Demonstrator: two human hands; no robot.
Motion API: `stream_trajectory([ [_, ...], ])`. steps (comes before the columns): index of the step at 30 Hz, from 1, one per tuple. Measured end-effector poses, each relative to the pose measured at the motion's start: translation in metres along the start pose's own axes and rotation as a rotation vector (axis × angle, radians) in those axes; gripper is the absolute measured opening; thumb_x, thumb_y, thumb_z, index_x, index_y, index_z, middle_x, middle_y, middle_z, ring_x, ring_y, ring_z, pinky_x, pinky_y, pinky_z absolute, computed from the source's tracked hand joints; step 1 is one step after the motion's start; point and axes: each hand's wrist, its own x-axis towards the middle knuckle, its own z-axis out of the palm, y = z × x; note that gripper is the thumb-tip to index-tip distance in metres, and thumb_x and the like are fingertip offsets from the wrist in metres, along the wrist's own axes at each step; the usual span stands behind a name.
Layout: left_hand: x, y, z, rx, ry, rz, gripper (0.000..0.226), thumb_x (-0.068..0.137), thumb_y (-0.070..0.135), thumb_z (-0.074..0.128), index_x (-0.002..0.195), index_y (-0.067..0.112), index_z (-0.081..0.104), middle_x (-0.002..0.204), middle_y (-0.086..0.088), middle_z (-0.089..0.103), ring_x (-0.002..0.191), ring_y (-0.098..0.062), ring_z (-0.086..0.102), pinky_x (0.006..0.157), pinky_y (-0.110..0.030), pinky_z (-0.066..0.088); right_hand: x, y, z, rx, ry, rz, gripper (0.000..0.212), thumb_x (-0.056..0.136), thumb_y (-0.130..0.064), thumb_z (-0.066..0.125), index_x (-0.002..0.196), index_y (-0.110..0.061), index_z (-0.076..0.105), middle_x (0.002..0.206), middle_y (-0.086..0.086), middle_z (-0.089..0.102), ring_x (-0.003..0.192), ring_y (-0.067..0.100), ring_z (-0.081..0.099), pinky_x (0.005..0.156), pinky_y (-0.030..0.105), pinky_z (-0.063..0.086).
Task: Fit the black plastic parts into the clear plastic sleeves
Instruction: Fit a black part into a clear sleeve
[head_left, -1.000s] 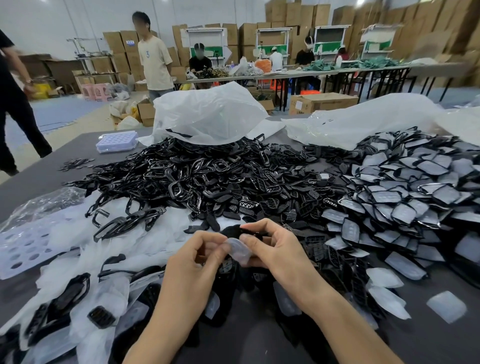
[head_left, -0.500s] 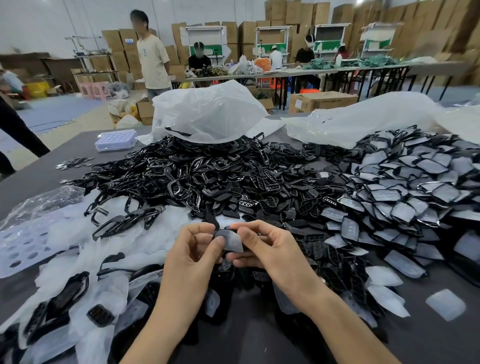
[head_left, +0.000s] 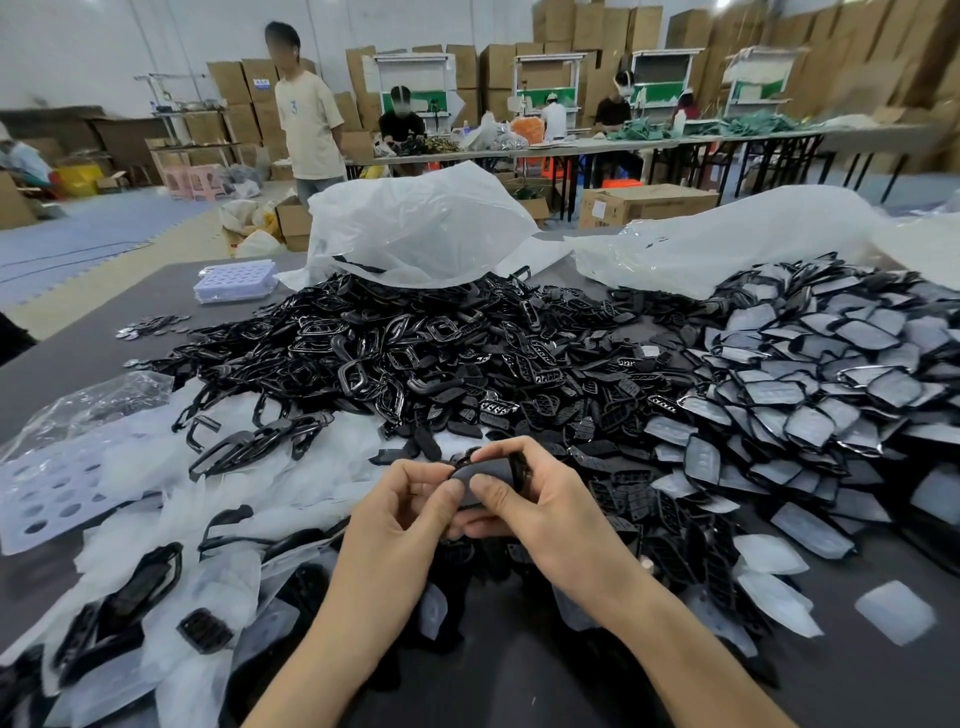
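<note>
Together, left hand (head_left: 408, 514), right hand (head_left: 543, 512), pinching black part (head_left: 487, 475)

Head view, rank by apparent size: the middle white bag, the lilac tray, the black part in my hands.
1. White bag, by far the largest.
2. Lilac tray and black part look about alike. The part is nearer and partly covered by the left hand and right hand, so they stay unranked.

2 hands (head_left: 400, 519), 2 white bags (head_left: 415, 228).
</note>
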Motion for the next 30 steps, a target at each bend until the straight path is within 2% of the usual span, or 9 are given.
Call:
stream_trajectory([
  [3,-0.0027,0.0020,0.0001,0.061,-0.025,0.021,0.013,0.097,0.011,0.060,0.096,0.023,0.067,0.077,0.000,0.071,0.068,-0.009,0.067,0.064,-0.012,0.051,0.0004,0.0013,-0.0023,-0.021,0.039,-0.003,0.010,0.102,-0.007,0.058,0.111,-0.011,0.059,0.091,0.007,0.078,0.079,0.025,0.077,0.071,0.025,0.061],
  [5,-0.0057,0.0047,0.0018,0.144,-0.033,0.062,0.021,0.097,0.014,0.060,0.094,0.034,0.066,0.071,0.001,0.065,0.060,-0.002,0.061,0.058,-0.011,0.047,0.0001,0.0020,-0.0031,-0.026,0.036,-0.013,0.009,0.102,-0.010,0.059,0.111,-0.011,0.059,0.096,0.007,0.079,0.084,0.024,0.077,0.072,0.026,0.061],
  [8,-0.0080,0.0052,0.0038,0.200,-0.009,0.088,0.026,0.096,0.017,0.061,0.091,0.042,0.064,0.075,-0.003,0.064,0.063,-0.010,0.061,0.059,-0.015,0.049,-0.0006,0.0023,-0.0012,-0.016,0.024,-0.006,0.009,0.102,-0.010,0.059,0.111,-0.010,0.059,0.098,0.009,0.079,0.089,0.028,0.077,0.072,0.027,0.061],
  [12,-0.0077,0.0045,0.0036,0.193,0.025,0.084,0.025,0.098,0.018,0.059,0.088,0.040,0.063,0.077,0.001,0.066,0.042,-0.008,0.055,0.039,-0.015,0.042,-0.0008,0.0005,-0.0002,-0.041,0.012,-0.011,0.007,0.101,-0.010,0.060,0.108,-0.010,0.062,0.091,0.006,0.079,0.082,0.023,0.077,0.072,0.026,0.061],
  [14,-0.0076,0.0061,0.0033,0.203,0.026,0.102,0.026,0.098,0.019,0.058,0.091,0.042,0.064,0.079,0.005,0.067,0.046,-0.007,0.059,0.042,-0.014,0.045,-0.0010,-0.0001,-0.0005,-0.046,0.008,-0.016,0.007,0.102,-0.012,0.059,0.107,-0.010,0.063,0.088,0.007,0.078,0.079,0.022,0.077,0.070,0.025,0.061],
  [17,-0.0061,0.0066,0.0010,0.278,0.038,0.135,0.028,0.097,0.019,0.058,0.097,0.047,0.062,0.085,0.013,0.070,0.070,-0.006,0.067,0.061,-0.012,0.049,-0.0017,0.0008,-0.0002,-0.037,0.002,-0.015,0.009,0.103,-0.014,0.057,0.110,-0.011,0.063,0.084,0.013,0.077,0.077,0.025,0.077,0.068,0.026,0.061],
  [19,-0.0053,0.0057,-0.0006,0.317,0.039,0.133,0.029,0.098,0.020,0.057,0.099,0.048,0.061,0.086,0.017,0.070,0.077,-0.004,0.067,0.067,-0.012,0.047,-0.0022,0.0016,0.0000,-0.033,-0.008,-0.015,0.012,0.105,-0.016,0.054,0.113,-0.012,0.062,0.085,0.017,0.077,0.079,0.027,0.076,0.069,0.027,0.061],
  [26,-0.0057,0.0053,-0.0010,0.258,0.015,0.108,0.022,0.098,0.016,0.055,0.102,0.035,0.066,0.081,0.010,0.070,0.071,-0.003,0.065,0.065,-0.011,0.047,-0.0025,0.0037,-0.0003,-0.070,0.008,-0.028,0.012,0.105,-0.015,0.053,0.112,-0.014,0.063,0.083,0.017,0.077,0.076,0.026,0.076,0.067,0.027,0.060],
  [30,-0.0041,0.0062,-0.0009,0.221,0.022,0.107,0.022,0.098,0.011,0.059,0.098,0.032,0.067,0.068,0.008,0.064,0.065,-0.003,0.061,0.063,-0.012,0.047,-0.0037,0.0016,0.0005,-0.083,0.004,-0.035,0.015,0.106,-0.017,0.053,0.113,-0.017,0.066,0.085,0.018,0.076,0.077,0.027,0.076,0.068,0.028,0.060],
])
